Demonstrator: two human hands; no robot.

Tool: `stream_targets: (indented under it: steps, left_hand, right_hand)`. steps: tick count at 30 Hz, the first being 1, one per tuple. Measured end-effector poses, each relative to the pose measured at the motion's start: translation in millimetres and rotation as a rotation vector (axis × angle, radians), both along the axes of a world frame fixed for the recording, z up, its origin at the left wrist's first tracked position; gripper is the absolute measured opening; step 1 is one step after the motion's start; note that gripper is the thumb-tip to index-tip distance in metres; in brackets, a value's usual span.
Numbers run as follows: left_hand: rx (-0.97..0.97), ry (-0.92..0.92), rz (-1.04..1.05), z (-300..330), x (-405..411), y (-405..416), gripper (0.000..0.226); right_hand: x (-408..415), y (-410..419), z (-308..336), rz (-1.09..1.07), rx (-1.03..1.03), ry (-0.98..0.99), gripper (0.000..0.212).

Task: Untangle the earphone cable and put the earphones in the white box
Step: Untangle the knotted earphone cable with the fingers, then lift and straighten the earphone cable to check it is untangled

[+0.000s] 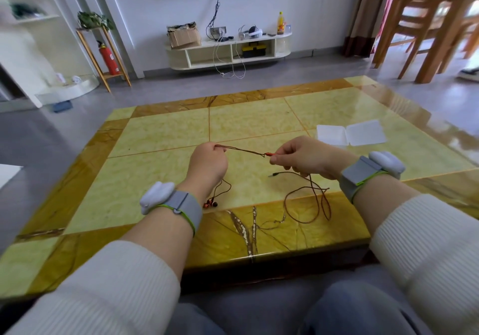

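A thin dark brown earphone cable [243,150] is stretched taut between my two hands above the table. My left hand [207,163] pinches its left end. My right hand [303,157] pinches the orange splitter at the right end. Below my left wrist the two red earbuds [210,204] lie on the table. The remaining cable hangs from my right hand and loops [308,205] near the front edge, with the plug [272,175] lying free. The white box [352,133] lies open and flat at the right, beyond my right hand.
The yellow-green marble table [166,137] has a brown border and a front edge close to my knees. Wooden chairs [425,23] stand at the far right. A low white TV shelf [228,49] sits against the back wall.
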State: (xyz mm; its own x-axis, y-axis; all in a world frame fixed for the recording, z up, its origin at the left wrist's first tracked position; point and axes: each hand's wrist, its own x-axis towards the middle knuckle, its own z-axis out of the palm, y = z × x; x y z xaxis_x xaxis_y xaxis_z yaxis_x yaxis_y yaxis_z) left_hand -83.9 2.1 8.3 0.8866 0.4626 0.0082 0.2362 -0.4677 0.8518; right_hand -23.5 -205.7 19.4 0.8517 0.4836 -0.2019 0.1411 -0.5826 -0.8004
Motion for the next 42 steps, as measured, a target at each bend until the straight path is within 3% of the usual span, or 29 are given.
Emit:
stream_targets:
  steps: [4, 7, 9, 10, 13, 18, 20, 30, 34, 39, 42]
  left_hand:
    - [-0.008, 0.077, 0.095, -4, -2, 11, 0.02]
    - [0.049, 0.216, 0.021, -1, -7, 8, 0.02]
    - [0.195, 0.219, -0.04, 2, -9, 6, 0.055]
    - [0.261, 0.146, -0.072, 6, -10, 3, 0.061]
    - [0.291, -0.084, -0.266, 21, -16, -9, 0.05]
    - [0.396, -0.064, -0.494, 32, -13, -22, 0.031]
    - [0.406, -0.05, -0.481, 31, -11, -23, 0.023]
    - [0.416, -0.061, -0.329, 39, -6, -10, 0.019]
    - [0.197, -0.083, -0.406, 48, -7, -11, 0.026]
    - [0.244, -0.047, -0.472, 53, -7, -16, 0.012]
    - [0.237, 0.005, -0.465, 56, -10, -14, 0.011]
  right_hand:
    - [1, -4, 6, -0.055, 0.01, -0.061, 0.029]
    - [-1, -3, 10, -0.066, 0.032, -0.118, 0.027]
    - [-2, -1, 12, -0.068, 0.051, -0.134, 0.026]
    - [-2, 1, 13, -0.064, 0.059, -0.138, 0.026]
    - [-3, 7, 17, -0.032, 0.08, -0.149, 0.024]
    - [-7, 14, 24, 0.007, 0.125, -0.179, 0.025]
    - [-10, 15, 28, 0.012, 0.147, -0.18, 0.023]
    - [-10, 9, 34, -0.035, 0.144, -0.181, 0.023]
    - [-9, 12, 38, -0.004, 0.193, -0.171, 0.022]
    - [-8, 16, 42, -0.019, 0.282, -0.159, 0.024]
    - [-2, 12, 40, -0.097, 0.224, -0.209, 0.025]
